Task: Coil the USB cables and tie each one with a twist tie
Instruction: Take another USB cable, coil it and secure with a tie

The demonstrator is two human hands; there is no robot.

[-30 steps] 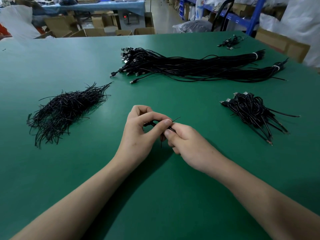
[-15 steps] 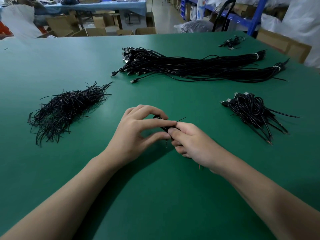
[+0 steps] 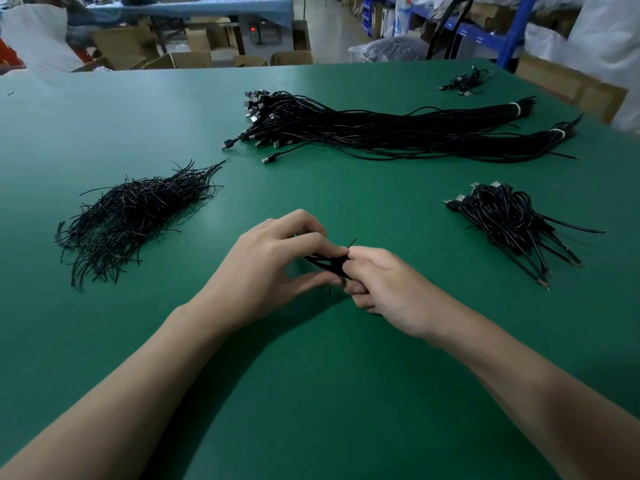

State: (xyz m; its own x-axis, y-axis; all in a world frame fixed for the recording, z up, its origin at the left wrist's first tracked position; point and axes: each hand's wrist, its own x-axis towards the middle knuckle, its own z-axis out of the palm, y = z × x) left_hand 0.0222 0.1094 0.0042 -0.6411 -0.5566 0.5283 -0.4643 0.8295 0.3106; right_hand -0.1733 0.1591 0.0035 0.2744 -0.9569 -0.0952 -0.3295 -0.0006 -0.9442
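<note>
A small coiled black USB cable point(image 3: 323, 262) is held between both hands above the green table point(image 3: 311, 375). My left hand point(image 3: 266, 268) grips the coil with fingers and thumb curled round it. My right hand point(image 3: 384, 289) pinches the coil's right end, where a thin black twist tie point(image 3: 351, 243) sticks up. Most of the coil is hidden by my fingers. A heap of loose twist ties point(image 3: 135, 216) lies to the left. Long uncoiled cables point(image 3: 381, 131) lie in bundles at the back. Coiled, tied cables point(image 3: 509, 223) are piled on the right.
A few more small cables point(image 3: 465, 81) lie at the far right corner of the table. Cardboard boxes point(image 3: 194, 58) and blue shelving point(image 3: 512, 32) stand beyond the table's far edge.
Both hands turned and shifted a little right and toward me with the coil; my left hand's fingers spread wider round it, and the tie end stayed between the fingertips.
</note>
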